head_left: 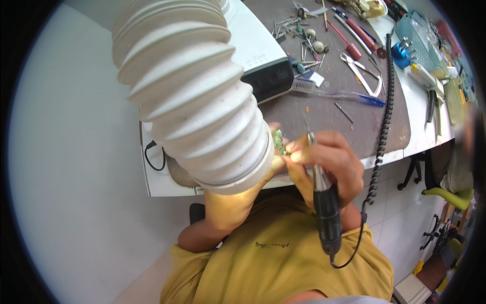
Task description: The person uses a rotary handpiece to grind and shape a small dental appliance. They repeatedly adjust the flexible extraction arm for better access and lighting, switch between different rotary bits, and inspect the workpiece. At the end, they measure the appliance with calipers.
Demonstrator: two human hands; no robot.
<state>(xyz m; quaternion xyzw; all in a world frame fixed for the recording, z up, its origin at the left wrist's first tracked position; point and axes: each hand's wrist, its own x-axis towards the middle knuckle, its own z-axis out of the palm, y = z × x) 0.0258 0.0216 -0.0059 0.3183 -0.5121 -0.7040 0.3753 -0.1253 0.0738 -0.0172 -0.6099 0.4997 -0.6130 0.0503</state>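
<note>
My left hand [242, 201] is closed on a small green carved piece [279, 142] with a bumpy surface. A wide hose hides much of this hand and part of the piece. With my right hand [335, 158] I hold a rotary handpiece [327, 215], metal at the front and black at the back. It lies between my fingers, its thin bit pointing up toward the table and away from the green piece. My right thumb and fingertips pinch at the near end of the green piece, beside my left thumb.
A white ribbed hose [187, 91] hangs over my left hand. Behind it stands a white box with a black front [271, 81]. A toothbrush [344, 95], calipers [362, 76], a red-handled tool [353, 50] and several burs lie beyond. A coiled black cord [386, 121] crosses the table's right side.
</note>
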